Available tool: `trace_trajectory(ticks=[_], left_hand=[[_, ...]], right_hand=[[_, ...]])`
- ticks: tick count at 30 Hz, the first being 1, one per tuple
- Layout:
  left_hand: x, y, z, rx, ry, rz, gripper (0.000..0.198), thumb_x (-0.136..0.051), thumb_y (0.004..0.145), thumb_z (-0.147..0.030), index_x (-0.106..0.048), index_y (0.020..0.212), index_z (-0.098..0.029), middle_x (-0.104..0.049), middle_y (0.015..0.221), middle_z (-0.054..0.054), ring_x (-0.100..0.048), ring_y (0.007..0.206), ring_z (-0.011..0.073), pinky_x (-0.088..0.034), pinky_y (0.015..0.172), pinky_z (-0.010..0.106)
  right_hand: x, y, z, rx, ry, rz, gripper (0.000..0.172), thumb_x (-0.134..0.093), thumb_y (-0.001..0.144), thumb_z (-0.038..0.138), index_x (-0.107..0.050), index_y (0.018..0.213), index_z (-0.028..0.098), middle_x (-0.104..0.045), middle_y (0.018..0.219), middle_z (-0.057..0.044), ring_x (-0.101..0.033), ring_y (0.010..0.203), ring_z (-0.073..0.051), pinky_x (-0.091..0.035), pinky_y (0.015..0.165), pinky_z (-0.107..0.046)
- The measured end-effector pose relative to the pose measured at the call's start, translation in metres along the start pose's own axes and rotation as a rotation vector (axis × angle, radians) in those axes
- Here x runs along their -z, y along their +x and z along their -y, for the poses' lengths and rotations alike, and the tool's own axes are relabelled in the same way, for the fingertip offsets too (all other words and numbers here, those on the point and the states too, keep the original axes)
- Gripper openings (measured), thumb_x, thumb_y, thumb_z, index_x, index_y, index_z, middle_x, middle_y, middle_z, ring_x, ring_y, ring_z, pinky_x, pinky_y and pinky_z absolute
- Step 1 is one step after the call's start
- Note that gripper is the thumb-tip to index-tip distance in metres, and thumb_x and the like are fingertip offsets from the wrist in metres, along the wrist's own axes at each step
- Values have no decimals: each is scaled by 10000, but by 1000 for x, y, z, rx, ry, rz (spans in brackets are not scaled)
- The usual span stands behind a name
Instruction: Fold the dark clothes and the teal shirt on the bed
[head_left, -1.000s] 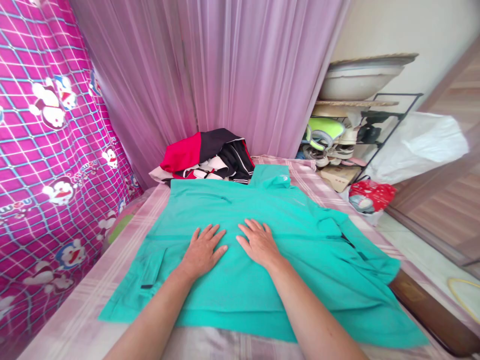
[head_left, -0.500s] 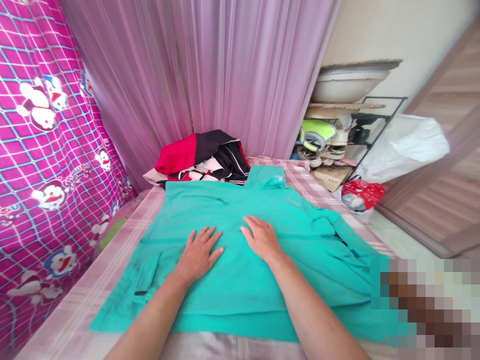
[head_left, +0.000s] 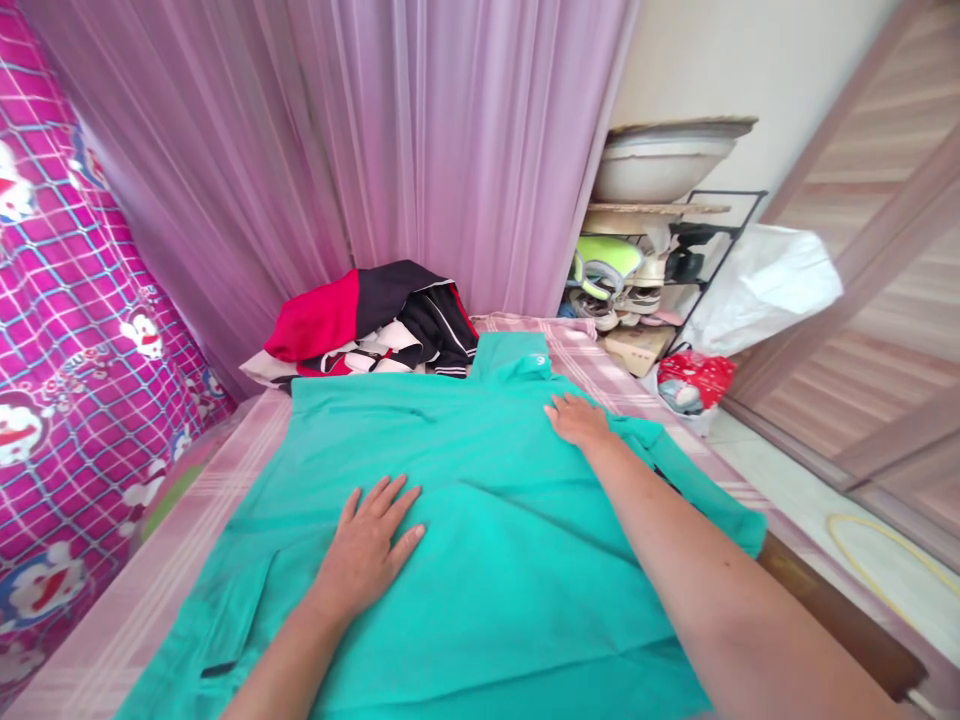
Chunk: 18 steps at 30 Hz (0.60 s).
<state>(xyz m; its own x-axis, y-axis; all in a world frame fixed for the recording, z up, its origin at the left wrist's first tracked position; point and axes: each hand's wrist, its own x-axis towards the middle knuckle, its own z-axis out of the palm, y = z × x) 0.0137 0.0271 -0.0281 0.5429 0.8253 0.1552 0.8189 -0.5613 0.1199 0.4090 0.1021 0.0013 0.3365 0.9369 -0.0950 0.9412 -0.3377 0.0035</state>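
Note:
A teal shirt [head_left: 480, 520] lies spread flat on a bed covered with a pink plaid sheet [head_left: 217, 480]. My left hand [head_left: 367, 545] rests flat on the middle of the shirt, fingers spread. My right hand [head_left: 576, 420] lies palm down farther away, on the shirt's right shoulder area close to the collar [head_left: 517, 358], fingers stretched out. Neither hand holds anything.
A pile of red, black and white clothes [head_left: 367, 325] sits at the far end of the bed against a mauve curtain [head_left: 375, 140]. A shoe rack [head_left: 645, 270] with a basin on top stands at the right, beside a white bag [head_left: 757, 285] and a red bag [head_left: 690, 375].
My right hand has slid away from the left hand, up and right toward the collar. The left hand stays flat on the shirt. The view has shifted.

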Motion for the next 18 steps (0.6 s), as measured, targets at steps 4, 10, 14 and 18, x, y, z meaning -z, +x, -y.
trace_trajectory(ticks=[4,10,14,18], left_hand=[[-3,-1,3,-11,4,-15,531,-376,962,-564,-425,1460,-387,-461,1524,14,-403,1410,263,-284,1163,562],[-4,-3,2,-20,14,-28,530,-387,963,-547,-415,1467,-384,-456,1528,14,-398,1413,251,-259,1181,539],[-3,-4,1,-16,21,-26,529,-388,965,-545,-414,1467,-382,-456,1528,16,-398,1413,254,-264,1178,549],[-3,-5,1,-14,25,-15,537,-387,963,-553,-405,1471,-382,-448,1532,14,-398,1413,260,-282,1167,564]], right_hand=[[-4,17,5,-49,-3,-44,585,-217,1008,465,-353,1521,218,-351,1568,-142,-338,1419,-287,-319,1100,-487],[-4,38,12,-158,21,-89,599,-232,985,473,-476,1444,177,-479,1421,-227,-445,1297,-371,-381,1000,-565],[4,51,15,-197,-11,-94,576,-264,982,479,-538,1392,181,-487,1394,-223,-448,1286,-372,-394,985,-553],[10,63,14,-211,-23,-60,586,-278,980,503,-534,1404,189,-467,1420,-227,-440,1306,-377,-390,992,-540]])
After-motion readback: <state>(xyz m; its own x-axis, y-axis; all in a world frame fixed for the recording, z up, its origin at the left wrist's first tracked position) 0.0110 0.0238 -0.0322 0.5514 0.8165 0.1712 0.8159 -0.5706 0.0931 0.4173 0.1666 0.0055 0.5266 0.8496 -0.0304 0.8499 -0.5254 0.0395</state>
